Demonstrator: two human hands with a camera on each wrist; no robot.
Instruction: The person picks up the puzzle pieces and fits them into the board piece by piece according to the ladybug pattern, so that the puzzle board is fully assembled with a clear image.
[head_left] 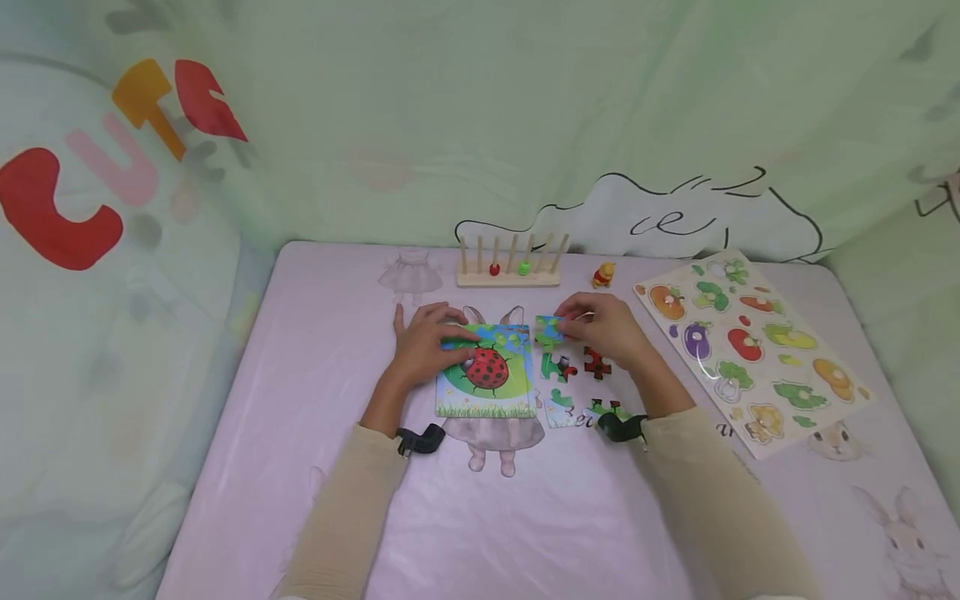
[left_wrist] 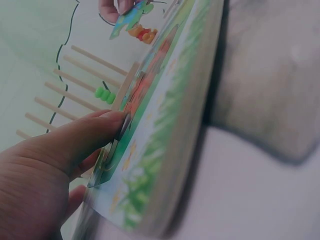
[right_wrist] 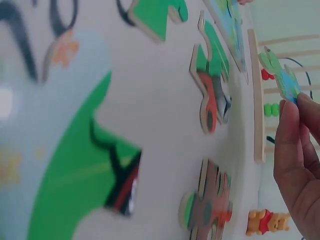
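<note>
A square ladybug puzzle [head_left: 483,392] lies on the table, its ladybug picture facing up. My left hand [head_left: 425,346] rests on its upper left part; in the left wrist view the thumb [left_wrist: 102,126] touches the picture. Just right of the puzzle, my right hand [head_left: 607,329] pinches a blue and green jigsaw piece [head_left: 548,328] between thumb and fingertips. The right wrist view shows this piece [right_wrist: 285,77] held tilted above the table. Below it lie several loose pieces, among them a red and black one [head_left: 597,364] and a green and red one [head_left: 557,367].
A wooden peg rack [head_left: 508,280] with red and green beads stands at the back, a small bear figure [head_left: 603,275] to its right. A vegetable puzzle board [head_left: 757,367] lies slanted at the right. Printed fabric walls surround the pink table [head_left: 525,533].
</note>
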